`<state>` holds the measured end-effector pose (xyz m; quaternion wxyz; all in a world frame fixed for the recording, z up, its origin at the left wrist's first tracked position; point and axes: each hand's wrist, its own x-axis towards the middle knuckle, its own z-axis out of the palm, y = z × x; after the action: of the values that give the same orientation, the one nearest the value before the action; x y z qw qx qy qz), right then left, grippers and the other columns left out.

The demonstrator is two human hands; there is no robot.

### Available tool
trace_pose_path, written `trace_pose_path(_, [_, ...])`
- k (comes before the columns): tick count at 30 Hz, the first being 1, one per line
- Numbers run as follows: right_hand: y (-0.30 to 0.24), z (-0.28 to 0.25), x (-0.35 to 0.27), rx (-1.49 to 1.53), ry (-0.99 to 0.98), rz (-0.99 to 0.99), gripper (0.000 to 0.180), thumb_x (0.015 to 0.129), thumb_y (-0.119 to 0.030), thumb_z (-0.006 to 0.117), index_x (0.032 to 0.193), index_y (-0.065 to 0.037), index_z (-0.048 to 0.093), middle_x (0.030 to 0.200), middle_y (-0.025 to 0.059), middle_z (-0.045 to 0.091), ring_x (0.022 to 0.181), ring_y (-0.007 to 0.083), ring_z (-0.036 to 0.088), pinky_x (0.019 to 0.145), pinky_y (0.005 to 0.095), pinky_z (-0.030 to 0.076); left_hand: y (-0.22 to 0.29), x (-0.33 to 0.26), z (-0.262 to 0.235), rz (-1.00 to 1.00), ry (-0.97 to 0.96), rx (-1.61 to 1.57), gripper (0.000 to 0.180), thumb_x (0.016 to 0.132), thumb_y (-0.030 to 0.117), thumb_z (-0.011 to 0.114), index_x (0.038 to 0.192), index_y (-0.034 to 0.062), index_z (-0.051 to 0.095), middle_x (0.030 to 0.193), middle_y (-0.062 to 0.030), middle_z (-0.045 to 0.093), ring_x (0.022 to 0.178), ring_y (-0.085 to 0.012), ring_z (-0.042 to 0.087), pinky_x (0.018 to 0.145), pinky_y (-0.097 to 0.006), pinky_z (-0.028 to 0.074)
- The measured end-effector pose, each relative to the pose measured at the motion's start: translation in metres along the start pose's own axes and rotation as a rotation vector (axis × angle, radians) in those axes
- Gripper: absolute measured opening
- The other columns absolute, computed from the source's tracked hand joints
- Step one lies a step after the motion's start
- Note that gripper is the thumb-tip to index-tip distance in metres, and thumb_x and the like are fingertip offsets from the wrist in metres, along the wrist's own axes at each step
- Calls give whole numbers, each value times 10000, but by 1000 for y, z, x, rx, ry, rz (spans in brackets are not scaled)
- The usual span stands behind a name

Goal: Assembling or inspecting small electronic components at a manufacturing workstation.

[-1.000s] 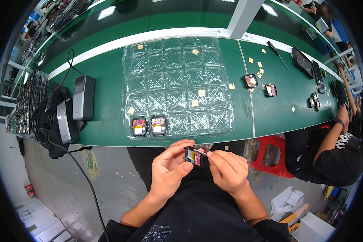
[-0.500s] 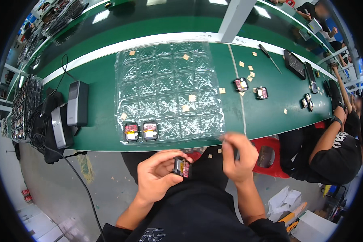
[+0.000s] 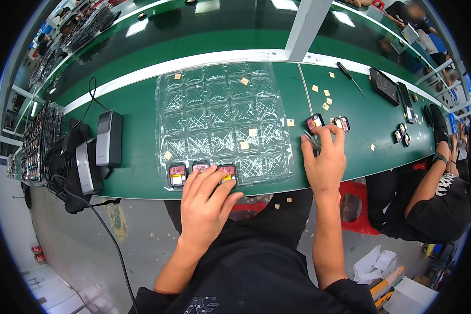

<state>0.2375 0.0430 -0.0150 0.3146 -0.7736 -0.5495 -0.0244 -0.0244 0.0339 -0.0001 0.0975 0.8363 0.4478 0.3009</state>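
Observation:
My left hand (image 3: pixel 203 204) lies over the front row of a clear plastic blister tray (image 3: pixel 199 125), fingers apart. Its fingertips touch a small square black electronic module (image 3: pixel 228 171) with a red board and yellow strip, sitting in a pocket. To its left sit two similar modules, one (image 3: pixel 177 175) in plain sight and one (image 3: pixel 200 166) partly covered by my fingers. My right hand (image 3: pixel 325 162) reaches past the tray, closed around thin metal tweezers (image 3: pixel 312 140). Beyond its fingertips are two more modules, one (image 3: pixel 314 122) on the left and another (image 3: pixel 342 123) on the right.
Small beige squares (image 3: pixel 290 123) lie scattered over the green table. A screwdriver (image 3: pixel 350 78), a black tray (image 3: pixel 383 86) and small black parts (image 3: pixel 401 134) lie to the right. Grey boxes (image 3: pixel 109 138) with cables stand left. A co-worker (image 3: pixel 434 199) sits at the right.
My left hand has moved forward from above my lap and set its module into the tray's front row. The right hand has moved forward to the modules right of the tray.

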Motion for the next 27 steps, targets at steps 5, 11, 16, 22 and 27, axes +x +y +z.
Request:
trace_pose_path(5, [1,1,0,6,56,-18,252,851,-181,807,1029,-77,662,1238,145,595,734,332,706,635,443,552,-4,-1,2,19,13,46,281,784,86,822,1055,53,757,1193,-97,693,1188,-329,631,1030,-483,483])
trace_pose_path(11, [11,3,-1,152,62,-35,273,794,-133,849,925,-49,625,1166,139,659,792,334,705,654,430,553,2,3,-3,3,-11,48,325,777,75,825,1094,42,758,1230,-111,682,1217,-363,609,1037,-489,480])
trace_pose_path(16, [11,-5,-1,302,-5,-39,346,732,-47,867,958,-45,605,1156,113,673,669,208,632,572,319,494,9,-5,-3,37,165,-134,337,780,49,818,1109,26,747,1215,-148,682,1176,-372,637,995,-470,523])
trace_pose_path(22, [-8,-36,-23,740,-132,-75,439,672,-41,902,1012,-42,623,1194,110,676,533,4,326,516,190,342,30,-12,-5,-435,-106,-1309,389,965,105,717,1311,-47,623,1311,-176,642,1171,-258,656,980,-370,546])
trace_pose_path(27, [-43,-49,-49,941,-406,-265,389,735,-108,929,1007,-37,661,1212,134,651,646,58,536,550,222,472,23,-13,8,-624,-320,-1857,581,1025,231,668,1470,-71,448,1367,-188,601,1243,-252,620,1035,-379,525])
